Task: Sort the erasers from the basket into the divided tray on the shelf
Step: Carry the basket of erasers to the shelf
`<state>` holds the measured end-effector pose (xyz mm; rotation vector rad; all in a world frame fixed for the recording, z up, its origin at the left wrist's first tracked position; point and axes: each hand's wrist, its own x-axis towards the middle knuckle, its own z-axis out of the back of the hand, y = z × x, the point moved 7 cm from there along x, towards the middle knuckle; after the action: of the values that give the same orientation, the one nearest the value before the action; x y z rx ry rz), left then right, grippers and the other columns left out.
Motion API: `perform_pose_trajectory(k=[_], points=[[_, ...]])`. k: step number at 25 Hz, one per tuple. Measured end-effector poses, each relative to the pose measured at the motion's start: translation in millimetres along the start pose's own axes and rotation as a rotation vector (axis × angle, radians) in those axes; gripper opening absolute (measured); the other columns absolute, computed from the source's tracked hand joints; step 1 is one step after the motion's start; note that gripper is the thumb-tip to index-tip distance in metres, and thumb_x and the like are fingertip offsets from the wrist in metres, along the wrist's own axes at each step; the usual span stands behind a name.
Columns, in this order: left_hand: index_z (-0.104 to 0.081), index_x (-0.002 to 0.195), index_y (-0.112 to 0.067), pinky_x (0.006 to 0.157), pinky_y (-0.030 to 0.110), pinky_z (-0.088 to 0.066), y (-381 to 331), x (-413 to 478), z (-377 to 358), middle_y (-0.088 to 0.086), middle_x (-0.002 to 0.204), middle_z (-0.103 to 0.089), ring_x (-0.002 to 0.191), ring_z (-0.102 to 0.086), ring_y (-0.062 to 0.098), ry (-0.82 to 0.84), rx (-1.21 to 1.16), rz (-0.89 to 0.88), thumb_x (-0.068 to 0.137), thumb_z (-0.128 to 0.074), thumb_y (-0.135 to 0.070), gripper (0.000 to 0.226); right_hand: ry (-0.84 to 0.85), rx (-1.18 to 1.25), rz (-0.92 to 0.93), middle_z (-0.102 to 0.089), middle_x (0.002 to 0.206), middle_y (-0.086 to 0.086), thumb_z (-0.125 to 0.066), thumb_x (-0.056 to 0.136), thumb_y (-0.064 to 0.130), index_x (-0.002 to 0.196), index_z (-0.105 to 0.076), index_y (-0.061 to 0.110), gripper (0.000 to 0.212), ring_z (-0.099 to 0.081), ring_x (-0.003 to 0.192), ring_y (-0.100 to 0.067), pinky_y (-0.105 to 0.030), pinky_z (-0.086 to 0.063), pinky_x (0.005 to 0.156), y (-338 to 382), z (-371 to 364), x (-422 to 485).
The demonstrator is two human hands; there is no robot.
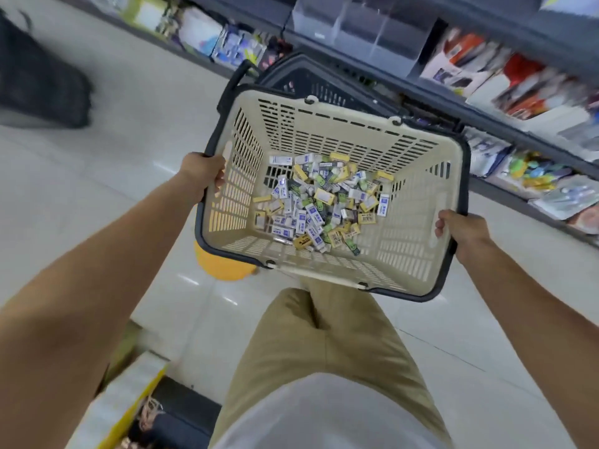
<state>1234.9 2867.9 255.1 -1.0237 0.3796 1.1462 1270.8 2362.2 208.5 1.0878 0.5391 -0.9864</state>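
Reaching forward, both forearms [97, 254] extended; gripping basket [350, 124] by left rim with left hand [202, 171], right rim with right hand [460, 230], fingers curled over; holding erasers [321, 202] heaped inside.

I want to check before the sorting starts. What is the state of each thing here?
basket: held up by both ends
erasers: mixed pile in the basket
left hand: grips basket's left rim
right hand: grips basket's right rim
divided tray: blurred, seems empty

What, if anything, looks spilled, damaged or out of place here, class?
Nothing is spilled or damaged. The erasers lie in a mixed heap on the floor of the basket, none outside it; the left hand and right hand grip its ends.
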Motion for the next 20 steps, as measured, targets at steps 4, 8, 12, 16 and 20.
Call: perform_pose_trajectory(k=[4,8,12,16,20], points=[[-0.052,0.07,-0.008,0.045,0.025,-0.039,-59,66,-13,0.007,0.06,-0.05,0.047,-0.044,0.019,0.046,0.099,-0.034,0.087,-0.051,-0.011,0.017,-0.093,0.044,-0.078,-0.052,0.058,-0.005,-0.059,0.085,0.01,0.066,-0.054,0.01,0.02,-0.043,0.035,-0.01,-0.026,-0.04,0.049,11,-34,20],[-0.059,0.077,-0.006,0.041,0.02,-0.041,-105,115,-25,0.006,0.06,-0.052,0.041,-0.046,0.014,0.077,0.191,-0.063,0.085,-0.053,-0.012,0.011,-0.134,0.069,-0.095,-0.053,0.044,0.0,-0.058,0.084,0.011,0.061,-0.052,0.01,0.024,-0.041,0.027,-0.006,-0.019,-0.037,0.04,33,-58,40],[-0.055,0.072,-0.007,0.042,0.02,-0.041,-138,132,-34,0.003,0.053,-0.05,0.036,-0.044,0.01,0.215,0.202,-0.084,0.086,-0.053,-0.008,0.014,-0.176,0.168,-0.181,-0.051,0.059,-0.006,-0.058,0.085,0.008,0.068,-0.056,0.007,0.017,-0.045,0.037,-0.01,-0.02,-0.039,0.039,32,-60,37],[-0.052,0.069,-0.008,0.048,0.027,-0.039,-176,159,-39,-0.002,0.04,-0.046,0.042,-0.041,0.015,0.299,0.209,-0.12,0.087,-0.051,-0.004,0.019,-0.25,0.271,-0.195,-0.052,0.054,-0.005,-0.059,0.084,0.006,0.066,-0.055,0.008,0.019,-0.046,0.035,-0.008,-0.019,-0.04,0.039,39,-77,36],[-0.052,0.072,-0.008,0.049,0.029,-0.039,-189,191,-43,0.006,0.053,-0.045,0.041,-0.039,0.015,0.33,0.251,-0.121,0.086,-0.05,-0.003,0.015,-0.333,0.255,-0.187,-0.051,0.049,-0.005,-0.06,0.082,0.006,0.066,-0.053,0.008,0.017,-0.042,0.028,-0.006,-0.014,-0.036,0.034,49,-100,43]])
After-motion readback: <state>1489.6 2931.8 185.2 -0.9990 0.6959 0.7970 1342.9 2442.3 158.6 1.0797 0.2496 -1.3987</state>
